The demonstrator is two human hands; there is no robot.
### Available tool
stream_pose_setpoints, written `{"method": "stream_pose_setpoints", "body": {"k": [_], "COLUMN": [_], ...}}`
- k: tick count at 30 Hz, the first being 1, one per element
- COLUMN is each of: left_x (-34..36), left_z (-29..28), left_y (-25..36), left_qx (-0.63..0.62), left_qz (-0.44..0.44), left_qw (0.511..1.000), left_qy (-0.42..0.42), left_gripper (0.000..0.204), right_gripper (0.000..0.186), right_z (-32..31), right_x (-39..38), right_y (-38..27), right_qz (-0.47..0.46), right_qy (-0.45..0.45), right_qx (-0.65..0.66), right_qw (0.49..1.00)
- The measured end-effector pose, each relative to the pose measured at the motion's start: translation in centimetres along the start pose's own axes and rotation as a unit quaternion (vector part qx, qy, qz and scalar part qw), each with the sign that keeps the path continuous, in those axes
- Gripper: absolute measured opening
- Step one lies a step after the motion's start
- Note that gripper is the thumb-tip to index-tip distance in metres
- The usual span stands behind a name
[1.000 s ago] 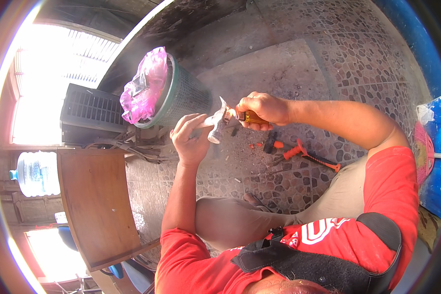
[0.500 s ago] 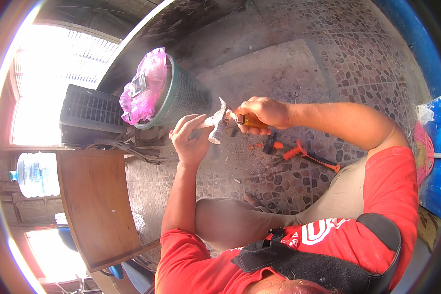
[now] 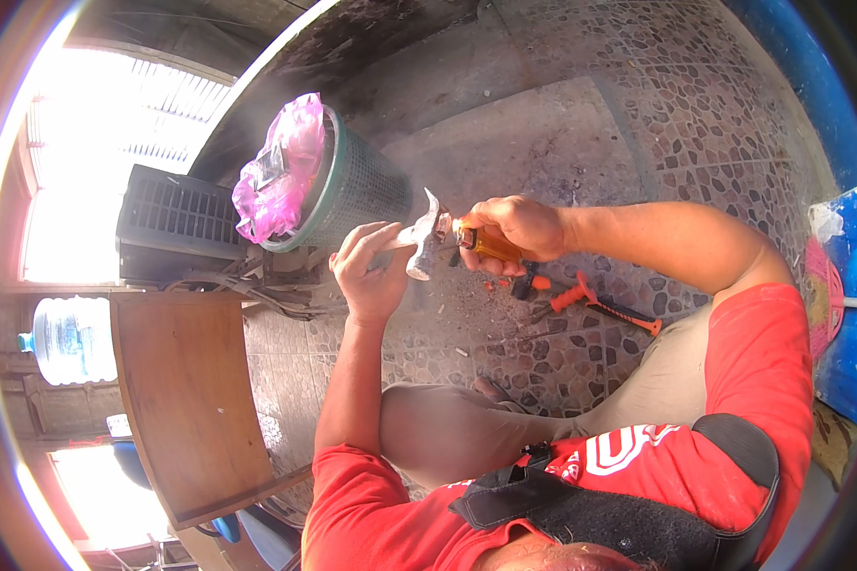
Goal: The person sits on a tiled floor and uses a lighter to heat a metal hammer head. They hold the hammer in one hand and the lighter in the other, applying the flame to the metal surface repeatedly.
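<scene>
My left hand (image 3: 367, 268) is closed around the pale handle of a claw hammer (image 3: 421, 249), close under its worn metal head. The hammer is held up in front of me, its head toward my right hand. In my right hand (image 3: 528, 226) is an amber lighter (image 3: 497, 246), its metal top beside the hammer head. A small bright orange spot shows at that top; I cannot tell whether it is a flame. Below my right hand, a black-headed tool (image 3: 524, 282) with orange on it and a black-and-orange handled tool (image 3: 624, 312) lie on the floor.
A green mesh basket (image 3: 367, 195) with a pink plastic bag (image 3: 286, 171) stands ahead to the left. Beside it is a dark slatted box (image 3: 176, 224). A wooden table (image 3: 186, 400) and a water jug (image 3: 71, 338) are at left. Debris lies on the stone-patterned floor (image 3: 562, 357).
My right hand has shifted its hold on the lighter, which now tilts downward to the right with its metal top slightly lower. My left hand and the claw hammer are nearly still.
</scene>
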State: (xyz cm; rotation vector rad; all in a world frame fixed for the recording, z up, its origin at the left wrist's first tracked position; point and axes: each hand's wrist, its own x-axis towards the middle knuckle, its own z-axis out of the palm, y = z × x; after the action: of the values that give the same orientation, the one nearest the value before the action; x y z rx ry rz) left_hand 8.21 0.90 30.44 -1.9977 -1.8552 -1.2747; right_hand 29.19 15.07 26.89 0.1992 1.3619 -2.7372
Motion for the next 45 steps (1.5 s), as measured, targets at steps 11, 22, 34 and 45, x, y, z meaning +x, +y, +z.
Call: {"method": "stream_pose_setpoints", "body": {"k": [11,22,34,45], "left_x": [-0.02,0.01,0.07,0.02], "left_z": [0.0,-0.1,-0.09,-0.04], "left_y": [-0.08,0.17,0.36,0.29], "left_qx": [0.002,0.004,0.005,0.008], "left_qz": [0.0,0.003,-0.002,-0.002], "left_qw": [1.0,1.0,1.0,1.0], "left_qy": [-0.002,-0.001,0.0,0.0], "left_gripper": [0.031,0.03,0.031,0.03], "right_gripper": [0.054,0.055,0.054,0.049], "right_z": [0.21,0.12,-0.05,0.23], "right_x": [-0.06,0.02,-0.19,-0.22], "right_y": [-0.09,-0.06,-0.31,-0.3], "right_qz": [-0.01,-0.002,0.0,-0.003], "right_qy": [-0.011,-0.022,-0.015,-0.004], "right_qx": [0.003,0.008,0.012,0.013], "right_qw": [1.0,1.0,1.0,1.0]}}
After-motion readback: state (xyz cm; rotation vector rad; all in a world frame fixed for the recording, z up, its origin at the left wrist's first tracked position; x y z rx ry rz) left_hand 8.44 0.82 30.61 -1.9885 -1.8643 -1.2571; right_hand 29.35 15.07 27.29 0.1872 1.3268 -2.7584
